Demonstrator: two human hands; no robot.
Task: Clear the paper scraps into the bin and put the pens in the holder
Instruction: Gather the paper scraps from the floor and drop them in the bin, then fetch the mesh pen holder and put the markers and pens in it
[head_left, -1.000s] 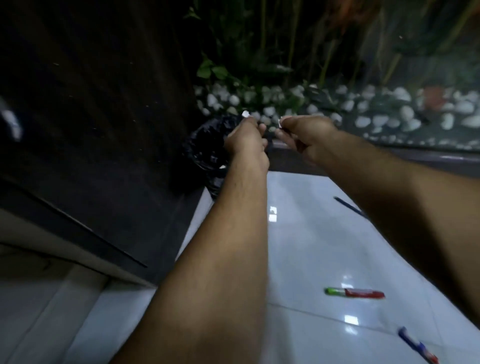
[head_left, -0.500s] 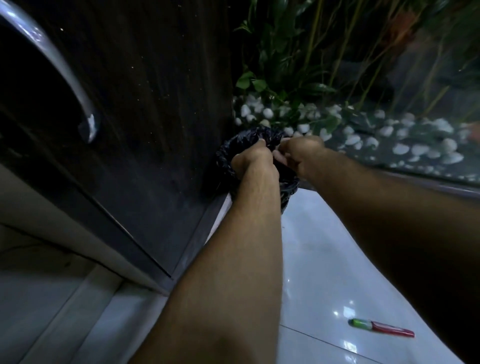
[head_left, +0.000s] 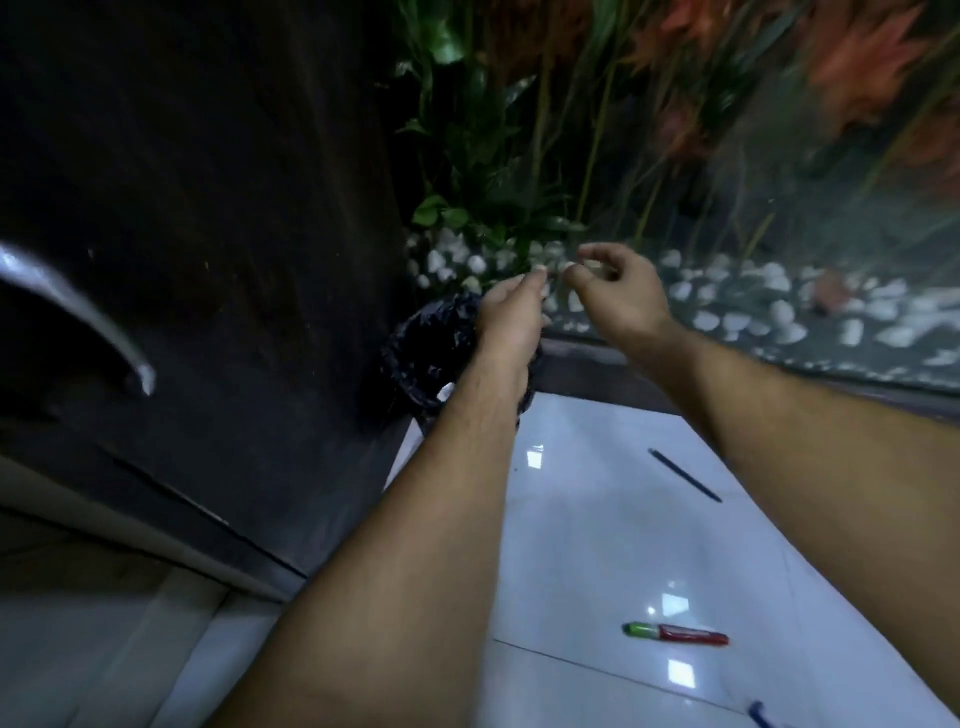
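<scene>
The black-lined bin stands at the far left corner of the white tiled floor. My left hand hovers over its right rim with fingers stretched out, holding nothing. My right hand is just right of it, raised in front of the glass, fingers loosely curled and empty. A small white scrap shows at the bin's near edge beside my left forearm. A thin dark pen, a red and green marker and a blue pen lie on the floor. No holder is in view.
A dark wooden door with a metal handle stands close on the left. Behind the bin, a glass panel fronts plants and white pebbles. A dark sill runs along its base.
Both hands were pressed together down at the bin's mouth with curled fingers. They have since lifted, moved apart and relaxed, with no scraps seen in them.
</scene>
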